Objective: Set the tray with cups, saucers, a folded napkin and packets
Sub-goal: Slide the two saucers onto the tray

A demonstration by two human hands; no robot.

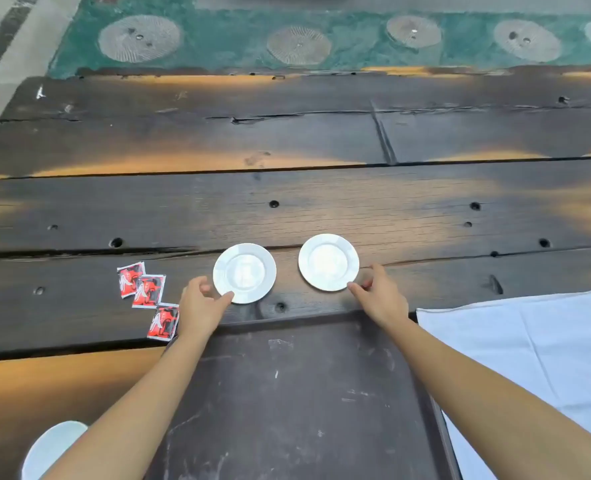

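Two white saucers lie on the dark wooden table just beyond a dark tray (304,393). My left hand (200,303) pinches the near-left rim of the left saucer (244,273). The fingertips of my right hand (379,296) grip the near-right rim of the right saucer (328,262). Three red and black packets (147,291) lie in a slanted row left of my left hand. A white napkin (536,344) is spread flat to the right of the tray. At the bottom left, under my left forearm, shows part of a white rounded object (50,448), possibly a cup.
The plank table (287,140) has holes and cracks and stretches far ahead. Beyond its far edge is a green floor with round mesh covers (138,38). The tray's raised rim (436,403) runs along its right side.
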